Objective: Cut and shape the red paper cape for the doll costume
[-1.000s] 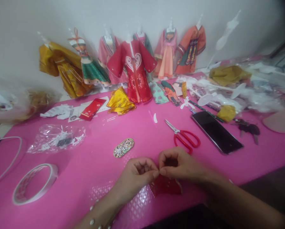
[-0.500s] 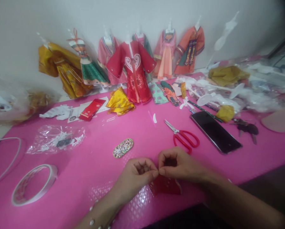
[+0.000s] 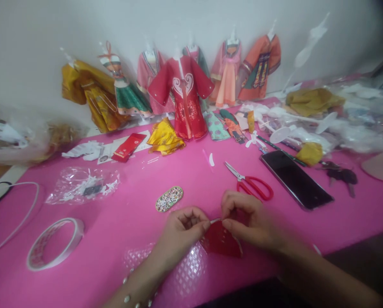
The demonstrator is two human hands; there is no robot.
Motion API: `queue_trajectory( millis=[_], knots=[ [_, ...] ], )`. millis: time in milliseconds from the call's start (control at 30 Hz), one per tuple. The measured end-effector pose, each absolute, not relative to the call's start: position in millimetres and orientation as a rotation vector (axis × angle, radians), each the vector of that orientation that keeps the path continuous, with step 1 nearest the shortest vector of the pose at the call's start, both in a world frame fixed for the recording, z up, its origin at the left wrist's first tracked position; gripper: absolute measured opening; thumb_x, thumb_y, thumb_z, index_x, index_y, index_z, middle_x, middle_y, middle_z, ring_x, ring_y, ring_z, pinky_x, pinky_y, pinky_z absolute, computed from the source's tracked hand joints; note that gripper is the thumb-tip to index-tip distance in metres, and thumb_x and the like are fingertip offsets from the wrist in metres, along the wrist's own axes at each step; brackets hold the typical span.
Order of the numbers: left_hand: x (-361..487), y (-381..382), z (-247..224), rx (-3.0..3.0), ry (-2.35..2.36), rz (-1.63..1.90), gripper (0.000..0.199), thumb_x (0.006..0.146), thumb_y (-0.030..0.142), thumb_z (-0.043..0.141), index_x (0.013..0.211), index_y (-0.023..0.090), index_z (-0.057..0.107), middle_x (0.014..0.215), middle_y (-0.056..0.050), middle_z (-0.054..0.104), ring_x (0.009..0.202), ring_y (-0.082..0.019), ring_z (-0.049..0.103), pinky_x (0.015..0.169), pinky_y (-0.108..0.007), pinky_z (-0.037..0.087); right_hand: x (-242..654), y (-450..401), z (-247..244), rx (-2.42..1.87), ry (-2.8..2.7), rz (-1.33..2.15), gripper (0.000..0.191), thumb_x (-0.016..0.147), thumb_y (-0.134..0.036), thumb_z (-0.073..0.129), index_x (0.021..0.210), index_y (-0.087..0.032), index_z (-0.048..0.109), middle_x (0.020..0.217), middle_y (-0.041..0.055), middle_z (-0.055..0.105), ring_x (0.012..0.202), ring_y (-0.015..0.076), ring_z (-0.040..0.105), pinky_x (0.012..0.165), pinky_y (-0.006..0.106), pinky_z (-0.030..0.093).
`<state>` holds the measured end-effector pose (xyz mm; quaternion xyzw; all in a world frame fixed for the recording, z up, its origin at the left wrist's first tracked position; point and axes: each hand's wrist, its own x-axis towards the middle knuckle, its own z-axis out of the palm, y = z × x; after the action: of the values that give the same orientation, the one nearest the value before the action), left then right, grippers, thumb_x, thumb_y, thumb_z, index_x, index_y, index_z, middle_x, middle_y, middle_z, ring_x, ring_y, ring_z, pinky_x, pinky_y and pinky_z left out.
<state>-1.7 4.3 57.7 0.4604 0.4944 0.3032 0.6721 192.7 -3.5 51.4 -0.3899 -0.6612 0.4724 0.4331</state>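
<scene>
The left hand (image 3: 185, 229) and the right hand (image 3: 249, 218) both pinch the top edge of a small red cloth (image 3: 221, 239), thumb against finger, with a bit of the edge showing between them. The cloth is at the near side of the pink counter (image 3: 114, 226), and I can't tell if its bottom part touches it. It has tiny pale spots on it. Past the hands, a red packet (image 3: 129, 147) lies on top of a white paper (image 3: 104, 156). The packet has small pale marks like writing, but they are too blurry to read. The paper has a round dark mark, also too fuzzy to make out. On the left, the white tape roll (image 3: 77, 239) has red print inside its ring, too blurry to read. The phone (image 3: 297, 179) has a dark screen. Red-handled scissors (image 3: 257, 188) lie between the phone and an oval dish (image 3: 169, 199) full of colored bits. Behind them, a little red coat (image 3: 189, 115) has pale swirly shapes on its front.
</scene>
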Motion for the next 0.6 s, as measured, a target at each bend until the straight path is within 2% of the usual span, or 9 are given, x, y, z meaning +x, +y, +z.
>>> queue_trajectory(
  millis=[267, 433, 600],
  knots=[
    [-2.0, 4.5, 56.9, 1.120, 1.042, 0.712, 0.015, 0.069, 0.024, 0.070, 0.061, 0.016, 0.060, 0.067, 0.001, 0.057, 0.064, -0.012, 0.050, 0.059, -0.023, 0.039, 187.2, -6.8, 45.5, -0.997, -1.811, 1.032, 0.008, 0.078, -0.013, 0.063, 0.070, -0.016, 0.063, 0.066, 0.0003, 0.055, 0.059, 0.0111, 0.052, 0.053, 0.023, 0.036],
    [-1.0, 4.4, 56.3, 1.150, 1.036, 0.711, 0.014, 0.070, 0.023, 0.069, 0.061, 0.015, 0.060, 0.068, 0.001, 0.057, 0.066, -0.011, 0.051, 0.064, -0.024, 0.040, 186.8, -6.1, 44.8, -0.999, -1.813, 1.015, 0.009, 0.078, -0.012, 0.063, 0.070, -0.015, 0.066, 0.065, 0.0008, 0.056, 0.060, 0.0111, 0.053, 0.054, 0.022, 0.038],
    [-0.1, 4.2, 54.0, 1.191, 1.022, 0.732, 0.013, 0.070, 0.022, 0.067, 0.061, 0.015, 0.060, 0.068, 0.001, 0.056, 0.065, -0.011, 0.050, 0.062, -0.024, 0.039, 187.0, -6.0, 42.9, -0.964, -1.807, 0.991, 0.009, 0.078, -0.012, 0.063, 0.070, -0.014, 0.067, 0.064, 0.0013, 0.057, 0.059, 0.0114, 0.054, 0.053, 0.022, 0.038]
  ],
)
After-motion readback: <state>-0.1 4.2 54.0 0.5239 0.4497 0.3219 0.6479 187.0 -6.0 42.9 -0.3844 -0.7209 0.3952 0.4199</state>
